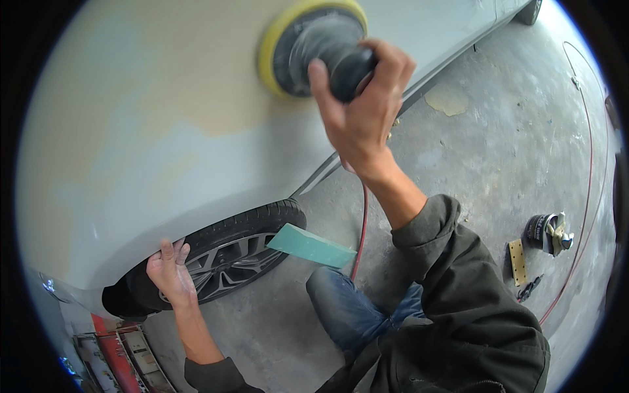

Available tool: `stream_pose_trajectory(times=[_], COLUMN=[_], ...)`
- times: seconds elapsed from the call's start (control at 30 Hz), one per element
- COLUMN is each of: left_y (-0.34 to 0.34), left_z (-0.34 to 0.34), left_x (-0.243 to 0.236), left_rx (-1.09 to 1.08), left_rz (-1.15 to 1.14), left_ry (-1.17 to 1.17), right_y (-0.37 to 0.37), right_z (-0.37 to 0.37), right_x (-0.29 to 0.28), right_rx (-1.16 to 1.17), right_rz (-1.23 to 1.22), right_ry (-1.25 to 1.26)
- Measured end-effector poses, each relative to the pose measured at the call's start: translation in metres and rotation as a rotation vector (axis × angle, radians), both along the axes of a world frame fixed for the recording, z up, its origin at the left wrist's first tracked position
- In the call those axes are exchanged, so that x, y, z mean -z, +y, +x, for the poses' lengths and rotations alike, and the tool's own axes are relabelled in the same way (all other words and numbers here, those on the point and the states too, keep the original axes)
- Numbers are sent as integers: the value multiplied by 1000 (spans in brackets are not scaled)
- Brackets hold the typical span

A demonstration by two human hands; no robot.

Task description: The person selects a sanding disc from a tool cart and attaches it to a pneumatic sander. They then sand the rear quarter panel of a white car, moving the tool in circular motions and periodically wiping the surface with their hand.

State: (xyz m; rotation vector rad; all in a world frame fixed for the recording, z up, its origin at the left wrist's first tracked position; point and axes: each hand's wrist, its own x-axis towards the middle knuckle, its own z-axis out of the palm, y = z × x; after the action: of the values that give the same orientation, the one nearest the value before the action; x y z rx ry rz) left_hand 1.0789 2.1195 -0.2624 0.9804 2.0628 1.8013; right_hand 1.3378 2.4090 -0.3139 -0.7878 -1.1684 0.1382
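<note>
A dusty dark sander, its round pad yellow-rimmed, sits against a pale, patchy car panel.

The grey floor looks scuffed and mottled, brightening toward the upper right, with a pale yellowish patch there. A dark can sits near a yellow perforated strip; pale framework stands at lower left.

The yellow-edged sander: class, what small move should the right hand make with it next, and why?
Probably ease the sander a little leftward along the car panel: the right hand grips it, its yellow-edged pad appears to lie on the panel, and an uneven beige patch spreads to its left.
</note>
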Motion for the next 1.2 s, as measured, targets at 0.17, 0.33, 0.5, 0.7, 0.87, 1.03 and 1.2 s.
stream_pose_trajectory(times=[0.17,0.33,0.5,0.7,0.87,1.03,1.2], left_y=[11,9,14,11,12,13,14], left_z=[11,6,11,12,10,11,15], left_x=[0,2,2,0,2,1,-2], left_rx=[8,8,20,-11,-7,-2,2], left_rz=[34,42,51,45,56,35,35], left_ry=[3,-15,1,-15,-19,-18,-16], right_y=[-13,-15,-25,-26,-36,-51,-41], right_z=[-15,-14,-22,-23,-45,-41,-41], right_x=[-9,-15,-9,-28,-56,-39,-73], right_rx=[9,-6,13,-42,10,-141,15], right_rz=[72,75,118,104,230,95,209], right_ry=[17,-24,5,-62,56,-67,55])
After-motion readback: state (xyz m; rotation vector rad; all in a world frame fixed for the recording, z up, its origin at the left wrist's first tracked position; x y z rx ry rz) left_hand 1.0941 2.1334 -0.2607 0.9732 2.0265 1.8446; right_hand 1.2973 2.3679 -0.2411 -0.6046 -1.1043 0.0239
